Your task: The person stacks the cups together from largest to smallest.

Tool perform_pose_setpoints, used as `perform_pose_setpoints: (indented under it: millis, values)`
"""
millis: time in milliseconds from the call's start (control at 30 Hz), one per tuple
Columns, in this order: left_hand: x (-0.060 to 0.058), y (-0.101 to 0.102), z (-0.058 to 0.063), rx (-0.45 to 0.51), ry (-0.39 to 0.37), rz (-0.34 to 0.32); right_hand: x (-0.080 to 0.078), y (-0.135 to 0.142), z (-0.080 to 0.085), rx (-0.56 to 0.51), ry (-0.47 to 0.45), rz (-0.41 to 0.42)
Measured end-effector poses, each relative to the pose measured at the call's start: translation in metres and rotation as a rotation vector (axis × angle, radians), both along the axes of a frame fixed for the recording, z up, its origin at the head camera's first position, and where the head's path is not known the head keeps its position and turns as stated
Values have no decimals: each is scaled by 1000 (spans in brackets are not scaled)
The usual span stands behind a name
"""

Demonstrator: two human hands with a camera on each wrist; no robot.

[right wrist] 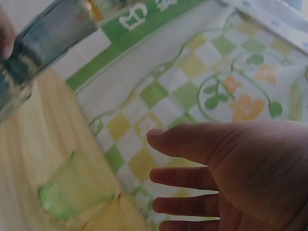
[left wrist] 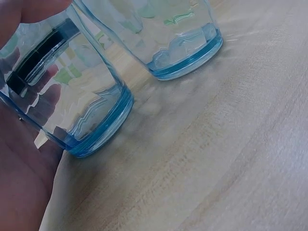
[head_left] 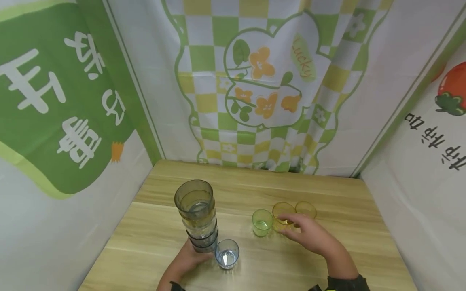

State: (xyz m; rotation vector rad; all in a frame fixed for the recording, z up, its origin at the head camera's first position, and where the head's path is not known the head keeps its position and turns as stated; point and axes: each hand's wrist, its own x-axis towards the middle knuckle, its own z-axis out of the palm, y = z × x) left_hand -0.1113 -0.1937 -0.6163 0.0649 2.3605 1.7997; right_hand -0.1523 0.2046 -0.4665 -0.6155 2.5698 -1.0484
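My left hand (head_left: 186,258) grips the lowest part of a tall stack of nested glasses (head_left: 198,226), clear-blue below and amber-grey at the top. Its bottom blue glass (left wrist: 103,115) stands on the table in the left wrist view, fingers showing through it. Close on its right is a single blue glass (head_left: 227,254). My right hand (head_left: 309,234) is over two yellow glasses, with thumb and fingers apart and nothing between them. The nearer yellow glass (head_left: 283,207) is partly behind the fingers; the other yellow glass (head_left: 306,208) is beyond. A green glass (head_left: 262,222) sits left of them.
A wood-grain table (head_left: 153,226) carries everything. A checkered curtain (head_left: 225,129) hangs along its back edge. Printed cloth walls close in the left side (head_left: 134,169) and the right side (head_left: 393,202).
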Motion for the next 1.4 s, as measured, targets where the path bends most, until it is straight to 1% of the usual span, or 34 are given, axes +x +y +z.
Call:
perform_pose_setpoints:
  millis: [100,167,333,400,500,600,700,767,867,933,1067,1233,1400]
  values:
    - [-1,-1,3,2,0,12,6,17,-20,3,-43,-46]
    - [-2,-1,4,11,1,16,11,26,-33,-17,-74,-73]
    - [-2,-3,5,4,-6,23,28,40,-63,-43,-138,-121]
    - [-2,-3,6,-8,-8,29,34,42,-74,-47,-142,-121]
    - [-2,-4,5,-24,-6,40,40,44,-90,-45,-110,-126]
    - [-1,-4,4,-36,-7,44,43,42,-99,-42,-83,-161]
    - [-1,-3,4,-37,-8,40,42,38,-104,-34,-74,-223]
    - [-1,-4,4,-34,-9,37,40,35,-104,-52,-80,-285]
    - [-1,-5,5,-19,-10,33,35,30,-102,-93,-82,-367]
    - [-2,-5,5,-8,-16,27,31,27,-100,-106,-67,-402]
    - [-2,-5,3,11,-25,13,26,23,-96,-118,-33,-424]
    - [-1,-3,2,36,-25,7,17,18,-93,-134,9,-422]
    - [1,0,2,51,-33,-2,13,18,-94,-120,-4,-419]
